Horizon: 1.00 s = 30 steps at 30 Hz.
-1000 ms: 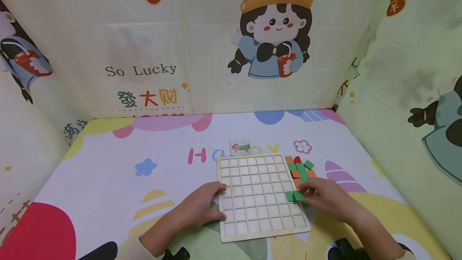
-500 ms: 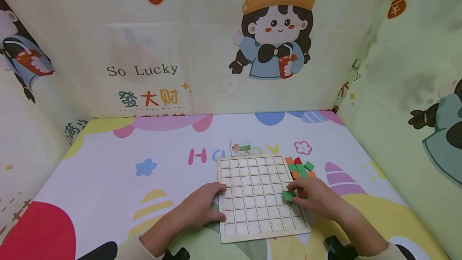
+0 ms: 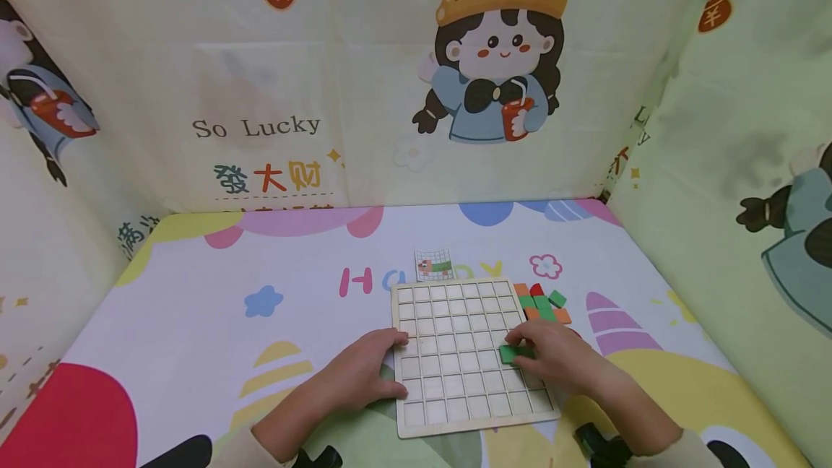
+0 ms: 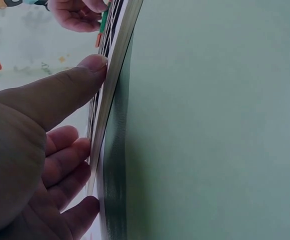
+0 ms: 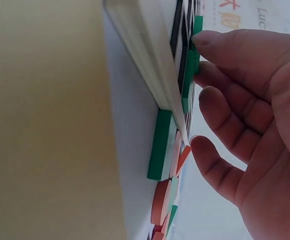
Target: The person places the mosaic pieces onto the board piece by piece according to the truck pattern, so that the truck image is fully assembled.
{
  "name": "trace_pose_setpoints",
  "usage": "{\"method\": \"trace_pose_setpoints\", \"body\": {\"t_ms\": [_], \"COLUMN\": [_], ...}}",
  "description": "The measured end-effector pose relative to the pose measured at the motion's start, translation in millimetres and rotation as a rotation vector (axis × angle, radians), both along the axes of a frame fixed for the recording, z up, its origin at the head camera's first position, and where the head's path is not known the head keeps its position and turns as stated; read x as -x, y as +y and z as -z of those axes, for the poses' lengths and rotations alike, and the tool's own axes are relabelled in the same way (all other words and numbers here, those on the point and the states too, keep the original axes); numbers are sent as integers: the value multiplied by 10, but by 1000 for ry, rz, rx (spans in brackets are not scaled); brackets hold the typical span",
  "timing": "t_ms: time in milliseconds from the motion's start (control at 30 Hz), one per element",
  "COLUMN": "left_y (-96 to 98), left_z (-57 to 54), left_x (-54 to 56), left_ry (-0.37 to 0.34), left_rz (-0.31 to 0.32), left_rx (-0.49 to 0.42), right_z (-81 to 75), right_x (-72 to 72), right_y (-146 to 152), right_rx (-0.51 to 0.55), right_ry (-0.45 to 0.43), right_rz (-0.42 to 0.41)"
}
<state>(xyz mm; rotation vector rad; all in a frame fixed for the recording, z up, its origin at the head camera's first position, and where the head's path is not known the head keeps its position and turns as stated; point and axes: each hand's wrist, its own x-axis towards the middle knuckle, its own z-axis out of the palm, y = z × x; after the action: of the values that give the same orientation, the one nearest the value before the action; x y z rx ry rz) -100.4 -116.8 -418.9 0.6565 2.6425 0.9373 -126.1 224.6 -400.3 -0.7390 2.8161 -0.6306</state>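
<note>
The left hand [image 3: 364, 374] rests with relaxed fingers against the board [image 3: 468, 356] at its 9 o'clock edge. The right hand [image 3: 552, 356] pinches a green tile [image 3: 509, 354] on the board's squares near the 3 o'clock edge. Loose tiles [image 3: 542, 303] lie beside the board at 2 o'clock, a small card [image 3: 433, 266] at 12 o'clock

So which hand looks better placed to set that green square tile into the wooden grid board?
Probably the right hand: it already holds the green square tile over the wooden grid board. The left hand rests on the board's left edge.
</note>
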Motion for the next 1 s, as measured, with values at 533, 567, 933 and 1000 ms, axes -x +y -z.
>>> {"method": "trace_pose_setpoints", "body": {"t_ms": [533, 567, 933, 1000], "left_y": [0, 0, 1, 0], "left_z": [-14, -15, -6, -6], "left_x": [1, 1, 3, 8], "left_ry": [-4, -4, -8, -8], "left_rz": [2, 3, -1, 0], "left_rx": [4, 3, -2, -1], "right_z": [-3, -3, 9, 6], "right_x": [-12, -12, -10, -10], "right_y": [-27, -29, -30, -34], "right_rx": [-43, -45, -65, -65], "right_ry": [30, 31, 40, 38], "right_rz": [-17, -15, -22, -16]}}
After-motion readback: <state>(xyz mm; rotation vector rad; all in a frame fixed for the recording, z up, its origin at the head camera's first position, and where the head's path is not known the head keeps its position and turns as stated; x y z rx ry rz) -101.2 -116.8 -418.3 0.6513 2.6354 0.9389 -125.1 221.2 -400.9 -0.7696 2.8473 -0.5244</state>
